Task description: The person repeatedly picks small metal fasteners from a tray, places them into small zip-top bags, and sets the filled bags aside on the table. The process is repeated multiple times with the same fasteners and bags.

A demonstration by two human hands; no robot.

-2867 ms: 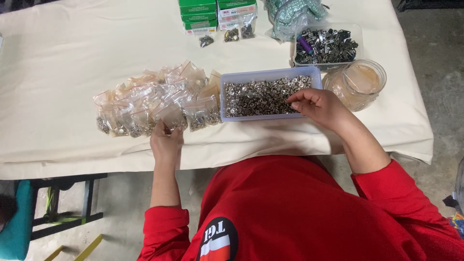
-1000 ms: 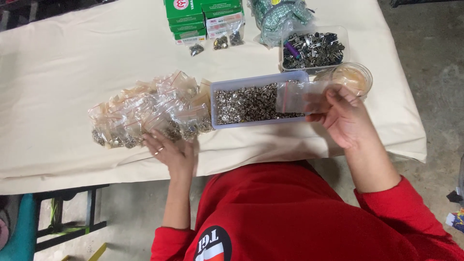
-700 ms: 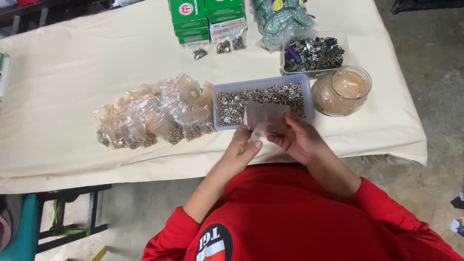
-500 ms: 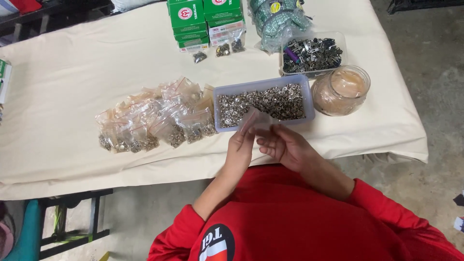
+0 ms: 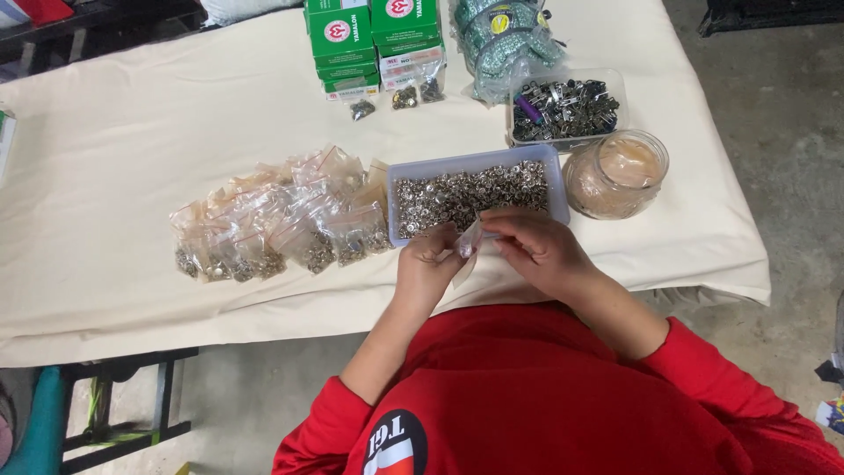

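Observation:
My left hand (image 5: pixel 428 269) and my right hand (image 5: pixel 534 250) meet just in front of a shallow plastic tray (image 5: pixel 477 161) full of small metal fasteners. Both pinch a small clear plastic bag (image 5: pixel 467 247) between their fingertips, held above the table's near edge. To the left of the tray lies a heap of filled clear bags (image 5: pixel 280 220), each with metal pieces inside.
A cream cloth covers the table (image 5: pixel 132 158). A clear jar (image 5: pixel 615 173) stands right of the tray, and behind it a second tray of dark metal parts (image 5: pixel 565 107). Green boxes (image 5: pixel 369 35) and a bundled green packet (image 5: pixel 501 35) sit at the far edge. Concrete floor lies to the right.
My left hand left the heap of filled bags and came to the right hand. My right hand brought an empty bag from the jar side to the front of the tray; both now hold it.

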